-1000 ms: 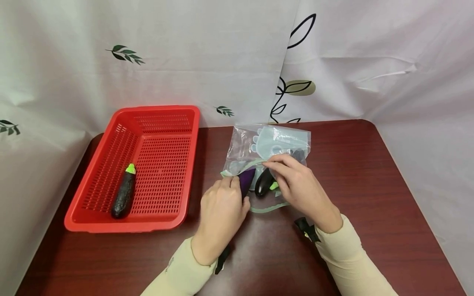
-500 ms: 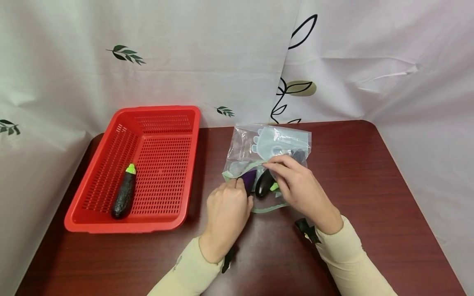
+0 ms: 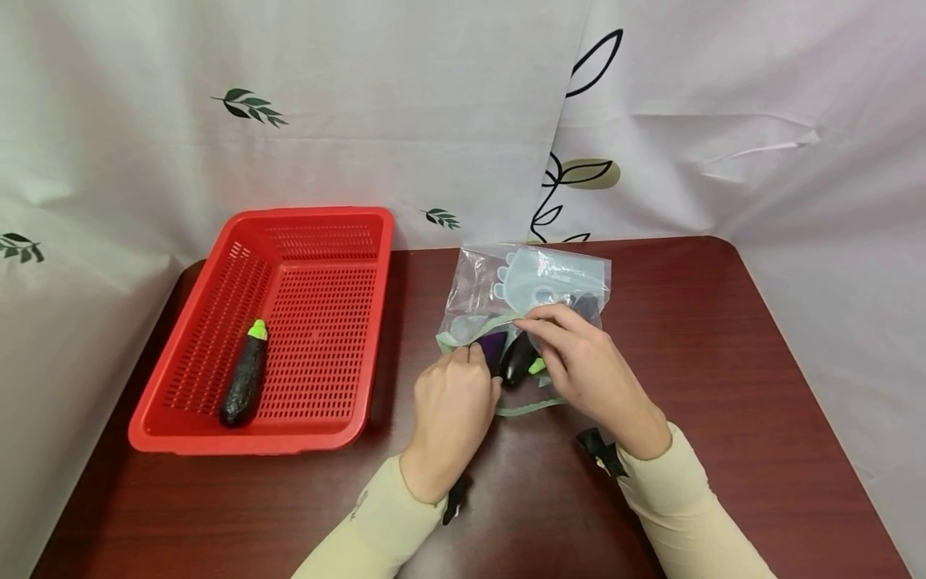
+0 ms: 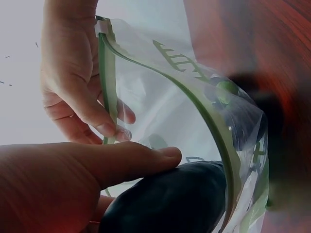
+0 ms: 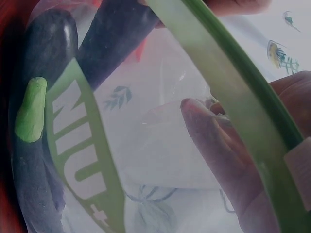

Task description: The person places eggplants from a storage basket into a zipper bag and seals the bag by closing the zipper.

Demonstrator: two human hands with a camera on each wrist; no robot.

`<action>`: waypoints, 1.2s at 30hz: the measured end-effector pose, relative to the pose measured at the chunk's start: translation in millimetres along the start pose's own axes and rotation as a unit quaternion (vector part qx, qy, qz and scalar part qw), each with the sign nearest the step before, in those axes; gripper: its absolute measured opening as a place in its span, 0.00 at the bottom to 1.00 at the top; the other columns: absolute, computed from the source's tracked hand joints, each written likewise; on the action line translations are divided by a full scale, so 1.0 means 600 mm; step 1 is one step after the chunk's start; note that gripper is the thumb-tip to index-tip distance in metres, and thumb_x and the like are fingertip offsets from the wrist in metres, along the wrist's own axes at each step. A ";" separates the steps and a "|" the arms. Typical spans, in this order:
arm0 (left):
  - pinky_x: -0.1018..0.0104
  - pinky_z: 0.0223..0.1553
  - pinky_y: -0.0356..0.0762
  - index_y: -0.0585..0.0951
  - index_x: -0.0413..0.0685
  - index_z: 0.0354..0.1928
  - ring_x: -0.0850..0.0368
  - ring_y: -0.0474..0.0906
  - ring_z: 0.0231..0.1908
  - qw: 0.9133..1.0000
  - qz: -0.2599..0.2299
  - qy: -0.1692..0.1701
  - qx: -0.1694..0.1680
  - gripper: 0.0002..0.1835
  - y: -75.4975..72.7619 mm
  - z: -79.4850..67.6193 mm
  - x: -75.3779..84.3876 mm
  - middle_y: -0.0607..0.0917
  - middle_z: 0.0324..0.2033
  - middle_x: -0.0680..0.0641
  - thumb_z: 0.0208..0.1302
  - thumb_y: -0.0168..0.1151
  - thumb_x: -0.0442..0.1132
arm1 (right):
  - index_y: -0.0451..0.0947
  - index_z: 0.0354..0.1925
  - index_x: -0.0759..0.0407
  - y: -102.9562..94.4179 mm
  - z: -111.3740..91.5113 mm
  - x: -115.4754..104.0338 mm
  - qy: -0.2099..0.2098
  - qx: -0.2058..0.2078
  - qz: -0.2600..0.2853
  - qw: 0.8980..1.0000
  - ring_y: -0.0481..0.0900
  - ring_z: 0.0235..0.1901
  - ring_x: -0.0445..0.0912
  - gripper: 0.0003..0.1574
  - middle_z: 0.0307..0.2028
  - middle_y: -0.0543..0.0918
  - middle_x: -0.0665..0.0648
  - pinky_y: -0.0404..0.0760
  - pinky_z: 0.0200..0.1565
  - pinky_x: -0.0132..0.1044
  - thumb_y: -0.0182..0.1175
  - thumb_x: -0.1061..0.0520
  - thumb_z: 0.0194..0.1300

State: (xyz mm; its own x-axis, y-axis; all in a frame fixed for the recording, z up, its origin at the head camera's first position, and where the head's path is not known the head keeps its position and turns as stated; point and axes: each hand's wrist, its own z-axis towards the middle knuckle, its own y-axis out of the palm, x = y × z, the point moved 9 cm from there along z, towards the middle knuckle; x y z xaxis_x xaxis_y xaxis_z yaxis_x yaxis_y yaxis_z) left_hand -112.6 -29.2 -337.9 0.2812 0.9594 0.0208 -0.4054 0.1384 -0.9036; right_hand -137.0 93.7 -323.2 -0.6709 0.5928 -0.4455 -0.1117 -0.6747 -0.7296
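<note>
Grasping a purple eggplant (image 3: 493,347) in the left grip (image 3: 454,406), with the thumb laid along its skin, at the near end of a clear plastic bag (image 3: 473,285). Holding the far part of that eggplant inside the open mouth of the bag. Pinching the upper rim of the bag in the right grip (image 3: 589,366), with the green-edged lip raised in an arc away from the lower one. Can see, from the left wrist, a wide gap between both green strips of the bag, and from the right wrist, a green print with white letters on its film.

Note inside the bag, just beyond its lower lip, a dark eggplant (image 3: 517,360) with a green stem end. Can make out another dark shape (image 3: 587,305) deeper in the bag, partly hidden by the right hand.

See to the left of the bag, a little apart from it, a red basket (image 3: 239,444) with one long black eggplant (image 3: 244,378) inside. Find dark red-brown bench (image 3: 723,346) under the bag and a leaf-printed white curtain (image 3: 362,121) behind it.
</note>
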 end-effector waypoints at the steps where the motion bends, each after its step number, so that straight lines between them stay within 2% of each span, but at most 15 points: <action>1: 0.59 0.25 0.79 0.86 0.36 0.41 0.50 0.82 0.25 1.000 0.001 0.000 0.000 0.25 0.001 0.000 0.001 0.85 0.28 0.47 0.47 0.80 0.48 | 0.84 0.53 0.62 0.000 0.000 0.000 -0.001 0.002 0.000 1.000 0.81 0.47 0.48 0.19 0.50 0.81 0.56 0.81 0.40 0.40 0.59 0.71 0.66; 8: 0.61 0.24 0.79 0.84 0.36 0.39 0.51 0.82 0.24 1.000 0.025 0.014 0.006 0.25 0.008 0.003 0.012 0.83 0.26 0.46 0.47 0.79 0.48 | 0.84 0.52 0.63 -0.001 0.000 0.000 -0.005 0.007 0.000 1.000 0.81 0.48 0.48 0.18 0.49 0.81 0.56 0.81 0.42 0.42 0.60 0.70 0.66; 19: 0.61 0.23 0.80 0.83 0.36 0.36 0.52 0.82 0.25 0.999 0.032 0.010 0.010 0.24 0.018 0.013 0.020 0.84 0.24 0.46 0.48 0.79 0.50 | 0.85 0.52 0.62 -0.001 -0.001 -0.001 -0.003 0.005 0.002 1.000 0.81 0.47 0.47 0.18 0.49 0.81 0.55 0.81 0.42 0.41 0.60 0.70 0.65; 36: 0.63 0.21 0.79 0.83 0.37 0.34 0.52 0.81 0.20 0.999 0.031 0.019 -0.026 0.23 0.037 0.030 0.031 0.81 0.21 0.47 0.53 0.78 0.52 | 0.85 0.51 0.62 -0.002 0.000 -0.002 -0.008 0.008 0.002 1.000 0.81 0.47 0.49 0.18 0.49 0.81 0.56 0.81 0.45 0.43 0.60 0.71 0.65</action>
State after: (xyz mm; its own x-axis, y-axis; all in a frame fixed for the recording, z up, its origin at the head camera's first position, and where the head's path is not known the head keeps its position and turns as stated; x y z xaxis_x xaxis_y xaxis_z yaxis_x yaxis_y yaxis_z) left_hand -131.9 -3.6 -349.8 0.2906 0.9555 -0.0508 -0.3771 0.0655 -0.9239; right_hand -135.9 93.9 -321.6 -0.6832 0.5830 -0.4397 -0.1209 -0.6841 -0.7193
